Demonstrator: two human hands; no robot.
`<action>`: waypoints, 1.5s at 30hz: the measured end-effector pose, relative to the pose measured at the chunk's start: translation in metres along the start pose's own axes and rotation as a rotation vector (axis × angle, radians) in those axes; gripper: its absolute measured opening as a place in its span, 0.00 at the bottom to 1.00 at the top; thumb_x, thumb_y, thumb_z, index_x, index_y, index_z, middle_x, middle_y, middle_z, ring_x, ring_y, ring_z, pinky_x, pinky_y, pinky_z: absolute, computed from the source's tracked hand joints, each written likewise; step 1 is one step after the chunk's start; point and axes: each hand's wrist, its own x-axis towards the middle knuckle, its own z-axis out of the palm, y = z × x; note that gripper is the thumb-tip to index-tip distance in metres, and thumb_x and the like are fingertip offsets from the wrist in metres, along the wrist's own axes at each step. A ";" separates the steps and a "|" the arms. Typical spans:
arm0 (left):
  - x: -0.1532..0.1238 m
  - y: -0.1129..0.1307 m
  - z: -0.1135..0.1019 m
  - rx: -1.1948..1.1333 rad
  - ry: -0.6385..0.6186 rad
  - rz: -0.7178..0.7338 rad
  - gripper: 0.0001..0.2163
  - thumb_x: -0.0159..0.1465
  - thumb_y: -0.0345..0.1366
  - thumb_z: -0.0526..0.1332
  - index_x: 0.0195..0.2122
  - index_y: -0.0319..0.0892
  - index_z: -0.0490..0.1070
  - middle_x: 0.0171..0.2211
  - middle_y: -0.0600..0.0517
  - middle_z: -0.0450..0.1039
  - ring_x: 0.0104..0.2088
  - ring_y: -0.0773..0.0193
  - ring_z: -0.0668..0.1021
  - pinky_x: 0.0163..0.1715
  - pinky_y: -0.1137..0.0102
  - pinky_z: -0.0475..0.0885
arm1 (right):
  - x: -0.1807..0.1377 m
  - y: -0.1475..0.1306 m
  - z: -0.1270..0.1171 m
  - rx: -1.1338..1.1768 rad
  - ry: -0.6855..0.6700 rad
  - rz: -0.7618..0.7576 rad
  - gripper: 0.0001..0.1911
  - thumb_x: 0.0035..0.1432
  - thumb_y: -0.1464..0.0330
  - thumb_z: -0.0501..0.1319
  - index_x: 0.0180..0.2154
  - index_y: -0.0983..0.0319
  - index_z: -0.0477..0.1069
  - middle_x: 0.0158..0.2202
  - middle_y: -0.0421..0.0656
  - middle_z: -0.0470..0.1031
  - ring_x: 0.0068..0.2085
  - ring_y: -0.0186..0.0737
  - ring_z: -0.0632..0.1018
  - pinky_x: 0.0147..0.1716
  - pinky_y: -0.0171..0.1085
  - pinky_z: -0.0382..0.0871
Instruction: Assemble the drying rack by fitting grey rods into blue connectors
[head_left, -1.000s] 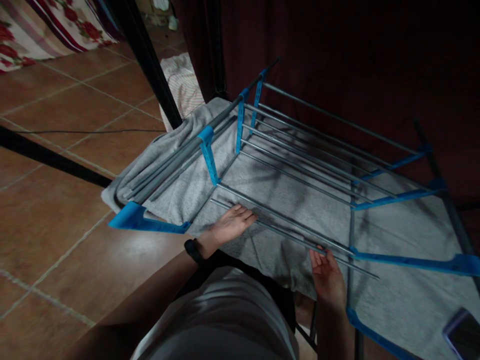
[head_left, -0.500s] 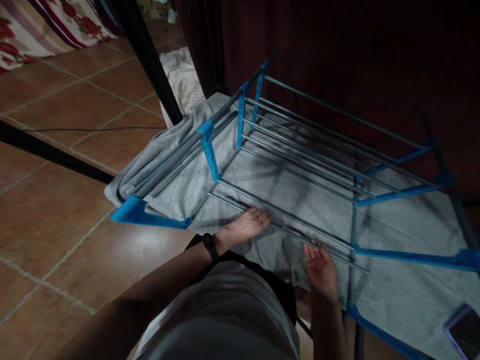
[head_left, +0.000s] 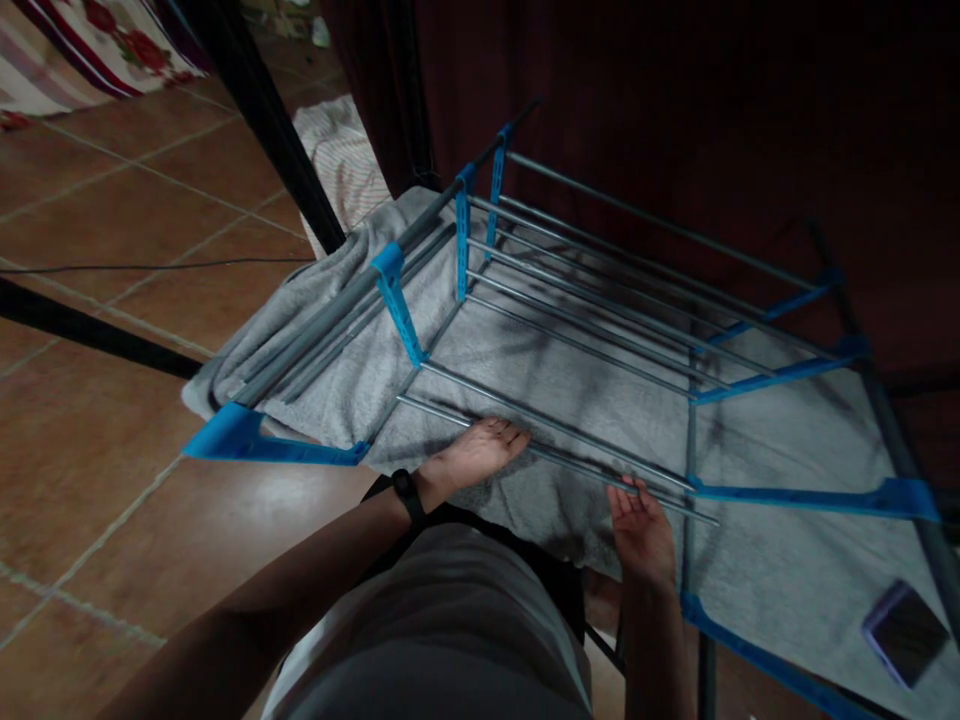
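Note:
A thin grey metal rod (head_left: 574, 464) lies across the near side of a rack of grey tubes and blue plastic brackets (head_left: 401, 310). My left hand (head_left: 484, 450), with a black band on its wrist, is closed around the rod near its middle. Further right, my right hand (head_left: 641, 530) holds the same rod between thumb and fingers, palm up. The rod's ends are loose, its left end close to a blue bracket. Just beyond it runs another rod (head_left: 555, 423), fixed between brackets. Several more rods span the far side of the rack.
Under the rack is a grey blanket (head_left: 585, 340) on a raised surface. A phone (head_left: 906, 635) rests on it at right. Loose tubes (head_left: 330, 345) lie at left. Dark bars (head_left: 277, 130) stand beside the tiled floor (head_left: 112, 370), and a dark red curtain (head_left: 637, 120) hangs behind.
The rack and blanket appear slightly further left as the view shifts. Both hands keep their hold on the rod, with little movement relative to the rack.

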 end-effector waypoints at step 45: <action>-0.012 -0.036 -0.016 -0.388 0.290 -0.185 0.20 0.72 0.55 0.50 0.46 0.48 0.75 0.46 0.48 0.83 0.45 0.51 0.85 0.47 0.60 0.77 | -0.036 -0.089 0.053 0.241 -0.074 -0.367 0.09 0.58 0.64 0.71 0.40 0.57 0.76 0.40 0.40 0.83 0.43 0.37 0.84 0.48 0.38 0.79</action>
